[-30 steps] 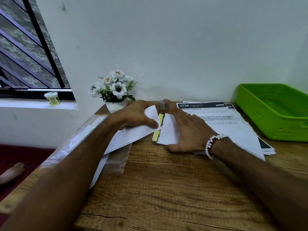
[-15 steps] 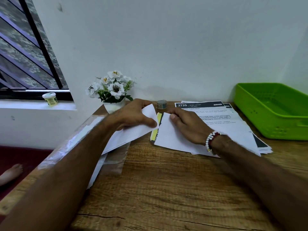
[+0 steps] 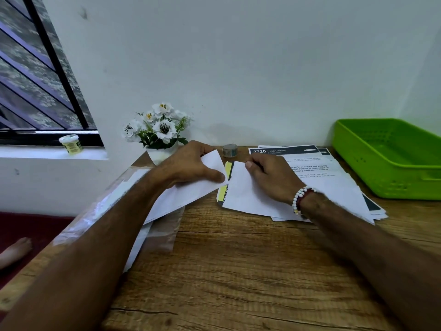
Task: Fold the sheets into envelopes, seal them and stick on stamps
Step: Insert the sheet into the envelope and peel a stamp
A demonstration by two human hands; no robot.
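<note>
On the wooden desk [image 3: 238, 271], the folded white sheet [image 3: 245, 194], yellow-edged, sits pinched in the right hand [image 3: 269, 177] grip, the left hand [image 3: 188, 166] clamping an envelope [image 3: 191, 192].

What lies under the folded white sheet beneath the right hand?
Under the folded white sheet, a yellow-and-black printed strip shows at its left edge; the right hand and sheet cover the rest.

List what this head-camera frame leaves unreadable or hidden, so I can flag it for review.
- Printed sheets: body text too small and blurred; the right hand covers part.
- Folded sheet: the fold under that hand is hidden.
- Envelope: opening blocked by the left hand.
- Small roll: print too small to tell stamps from tape.
- Green tray: cut off by the right edge.
</note>
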